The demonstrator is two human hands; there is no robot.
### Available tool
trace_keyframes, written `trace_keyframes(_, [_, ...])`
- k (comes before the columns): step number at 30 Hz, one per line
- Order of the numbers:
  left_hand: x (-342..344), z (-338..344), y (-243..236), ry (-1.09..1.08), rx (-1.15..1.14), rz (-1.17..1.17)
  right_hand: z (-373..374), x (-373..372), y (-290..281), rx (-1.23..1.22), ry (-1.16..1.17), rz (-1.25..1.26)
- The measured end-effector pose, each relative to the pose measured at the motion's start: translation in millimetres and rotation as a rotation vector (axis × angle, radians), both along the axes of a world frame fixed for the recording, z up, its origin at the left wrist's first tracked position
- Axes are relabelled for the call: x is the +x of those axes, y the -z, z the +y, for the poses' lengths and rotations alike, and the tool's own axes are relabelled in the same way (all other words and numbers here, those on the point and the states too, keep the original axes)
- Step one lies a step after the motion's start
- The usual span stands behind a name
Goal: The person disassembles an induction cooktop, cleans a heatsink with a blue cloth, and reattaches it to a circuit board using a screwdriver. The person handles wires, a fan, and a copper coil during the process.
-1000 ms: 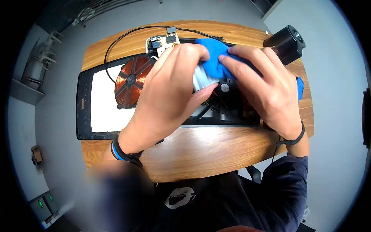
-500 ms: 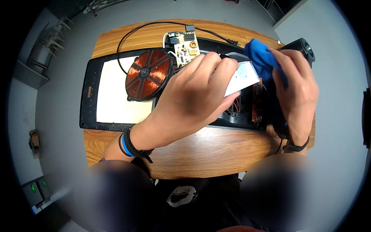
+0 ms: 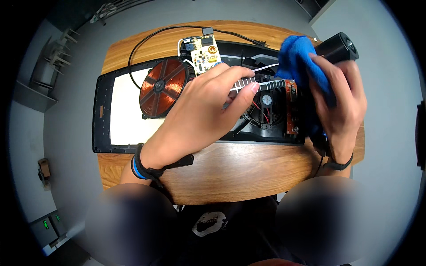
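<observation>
My left hand is closed on a finned metal heat sink, its thumb and fingers pinching it from either side. The heat sink hangs over the open black casing of an induction cooker, its fins now showing. In that casing sit a round fan with red wires and a narrow display board. A crumpled blue cloth is gripped in my right hand, beside the right end of the heat sink. The cloth partly covers the casing's right side.
Left of my left hand, a round copper coil rests on the pale-lined black cover. Behind it stands a yellowish circuit board. A black power cord loops across the wooden table. A black cylinder lies at the far right.
My left hand has turned the heat sink from its flat shiny face to its finned side and shifted slightly left. The cloth in my right hand has moved a little and spread open.
</observation>
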State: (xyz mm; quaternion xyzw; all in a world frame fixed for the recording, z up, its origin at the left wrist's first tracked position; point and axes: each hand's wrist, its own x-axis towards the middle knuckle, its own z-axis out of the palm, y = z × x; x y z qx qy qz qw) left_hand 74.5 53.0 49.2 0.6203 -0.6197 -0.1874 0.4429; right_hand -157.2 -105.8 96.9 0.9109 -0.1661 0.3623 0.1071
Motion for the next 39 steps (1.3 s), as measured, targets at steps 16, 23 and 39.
trace_keyframes(16, [-0.3, 6.5, 0.8, 0.001, -0.051, -0.111, 23.2, -19.4, 0.0, 0.095, -0.158, 0.092])
trace_keyframes(23, [-4.1, 11.7, -13.0, -0.043, 0.053, -0.084, 18.5, -9.8, 12.2, 0.109, -0.065, 0.339])
trace_keyframes(39, [3.8, 7.2, -12.0, 0.082, -0.324, -0.275, 6.1, 3.7, 11.4, 0.275, -0.195, 0.250])
